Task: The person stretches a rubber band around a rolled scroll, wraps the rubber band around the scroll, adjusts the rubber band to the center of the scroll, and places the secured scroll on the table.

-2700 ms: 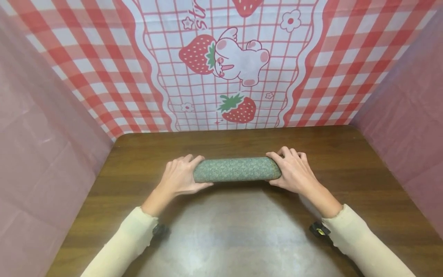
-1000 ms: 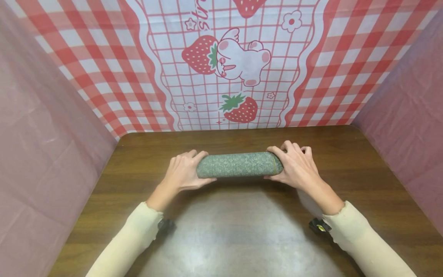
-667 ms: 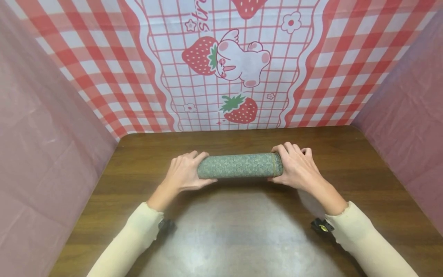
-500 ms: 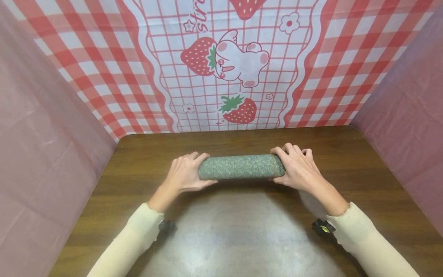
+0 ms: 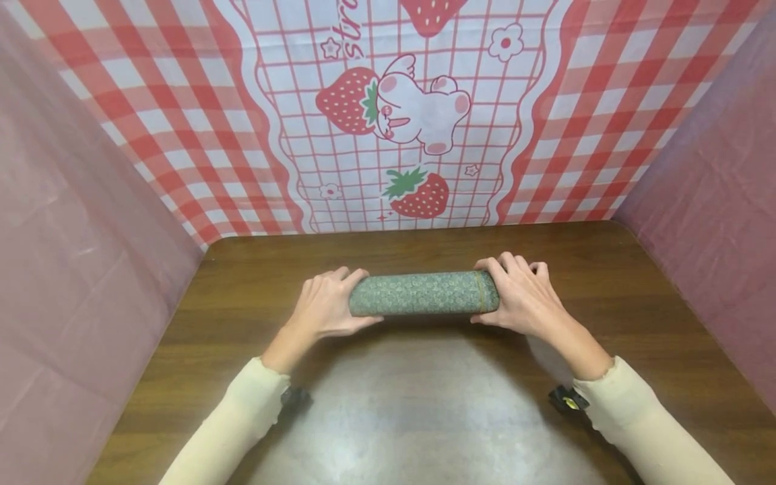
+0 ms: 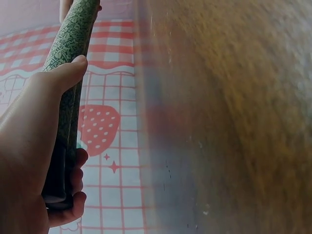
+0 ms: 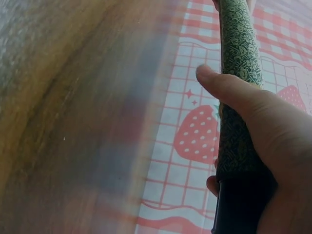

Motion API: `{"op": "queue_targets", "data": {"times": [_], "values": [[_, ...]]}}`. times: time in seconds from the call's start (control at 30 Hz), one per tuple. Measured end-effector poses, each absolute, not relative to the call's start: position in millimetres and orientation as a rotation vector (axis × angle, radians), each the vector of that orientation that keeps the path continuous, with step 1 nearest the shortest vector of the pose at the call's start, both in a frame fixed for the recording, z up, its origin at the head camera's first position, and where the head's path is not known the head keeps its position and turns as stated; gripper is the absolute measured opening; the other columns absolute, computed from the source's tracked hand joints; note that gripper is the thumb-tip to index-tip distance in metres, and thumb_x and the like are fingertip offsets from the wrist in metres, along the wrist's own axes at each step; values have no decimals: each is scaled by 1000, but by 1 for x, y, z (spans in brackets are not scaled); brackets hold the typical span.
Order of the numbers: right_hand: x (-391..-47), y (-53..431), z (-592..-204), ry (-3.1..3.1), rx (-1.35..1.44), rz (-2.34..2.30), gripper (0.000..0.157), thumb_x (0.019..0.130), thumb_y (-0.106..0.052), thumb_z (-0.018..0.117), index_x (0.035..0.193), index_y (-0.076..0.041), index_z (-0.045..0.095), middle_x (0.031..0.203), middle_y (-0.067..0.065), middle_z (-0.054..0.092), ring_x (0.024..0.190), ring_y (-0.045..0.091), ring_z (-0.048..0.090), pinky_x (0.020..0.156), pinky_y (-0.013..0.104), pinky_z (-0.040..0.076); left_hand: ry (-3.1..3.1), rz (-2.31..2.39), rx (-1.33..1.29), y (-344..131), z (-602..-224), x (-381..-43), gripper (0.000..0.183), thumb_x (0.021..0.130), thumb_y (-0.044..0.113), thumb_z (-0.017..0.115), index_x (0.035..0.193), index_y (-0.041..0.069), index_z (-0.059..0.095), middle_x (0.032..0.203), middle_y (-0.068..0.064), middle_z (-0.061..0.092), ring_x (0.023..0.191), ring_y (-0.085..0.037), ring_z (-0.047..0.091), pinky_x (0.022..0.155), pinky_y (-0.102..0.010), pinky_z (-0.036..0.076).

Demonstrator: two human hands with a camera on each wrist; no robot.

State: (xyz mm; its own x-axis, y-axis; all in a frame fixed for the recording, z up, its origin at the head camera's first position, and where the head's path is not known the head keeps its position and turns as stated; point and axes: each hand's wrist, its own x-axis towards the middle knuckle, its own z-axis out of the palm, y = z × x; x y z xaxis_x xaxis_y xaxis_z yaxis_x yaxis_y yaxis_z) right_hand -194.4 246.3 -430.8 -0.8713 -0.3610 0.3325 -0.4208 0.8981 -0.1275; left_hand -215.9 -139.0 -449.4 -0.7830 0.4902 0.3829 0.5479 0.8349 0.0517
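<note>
A long green case [image 5: 418,293] with a leafy print and rounded top is held level above the table, crosswise in front of me. My left hand [image 5: 324,306] grips its left end, thumb on the near side and fingers over the far side. At the other end my right hand [image 5: 521,300] grips it the same way, beside a thin yellowish line across the print. Both wrist views show dark, plain-looking ends on the case [image 6: 73,36], with a lengthwise seam along its side. The palms partly cover the ends, and its underside is hidden in the head view.
The brown wooden table [image 5: 242,269] has a bright sheen in the middle. Behind it hangs a red-and-white checked cloth [image 5: 564,128] with strawberries. Pink cloth walls [image 5: 79,269] stand left and right. Small dark devices [image 5: 568,399] sit at both wrists.
Over the last second the case has shifted slightly right and become more level. The right thumb and fingers have slid a little outward along its end. Both hands keep their grip.
</note>
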Motion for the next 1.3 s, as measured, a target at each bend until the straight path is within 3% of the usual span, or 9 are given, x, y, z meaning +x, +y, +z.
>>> {"op": "queue_targets", "data": {"times": [0.2,0.57,0.7,0.9,1.03,1.3], "values": [[-193,247,-430,-2731,615,253,92,64,-45,109,141,-20,65,119,19,66,107,41,65,88,64,46,-2646,-240,-784,-138,-452,-216,89,72,76,91,139,21,71,106,-6,79,72,-24,70,52,-29,48],[-194,242,-432,-2704,604,184,99,61,-60,107,148,-34,67,112,17,64,98,38,63,84,61,45,-2643,-239,-779,-139,-453,-215,89,72,76,91,139,22,71,106,-6,79,72,-24,71,52,-30,49],[-196,244,-432,-2732,606,238,105,60,-55,109,149,-26,62,116,17,66,103,39,65,86,61,45,-2659,-238,-771,-138,-453,-215,89,72,76,91,140,22,71,108,-7,80,74,-26,72,53,-32,51],[-198,247,-431,-2747,650,297,88,66,-42,107,140,-19,63,119,18,67,109,41,66,89,63,46,-2654,-226,-764,-139,-453,-216,89,72,77,90,139,22,71,107,-7,80,73,-25,71,52,-31,49],[-196,246,-430,-2743,637,269,87,69,-46,106,144,-26,66,119,19,66,107,40,65,88,63,46,-2643,-228,-774,-139,-453,-218,89,72,77,91,138,22,71,104,-7,78,71,-25,69,51,-30,47],[-196,240,-431,-2717,589,187,94,63,-62,105,144,-31,70,116,19,65,102,40,64,85,62,45,-2665,-225,-773,-139,-450,-218,89,73,77,89,140,22,70,106,-7,79,73,-26,71,53,-32,49]]}}
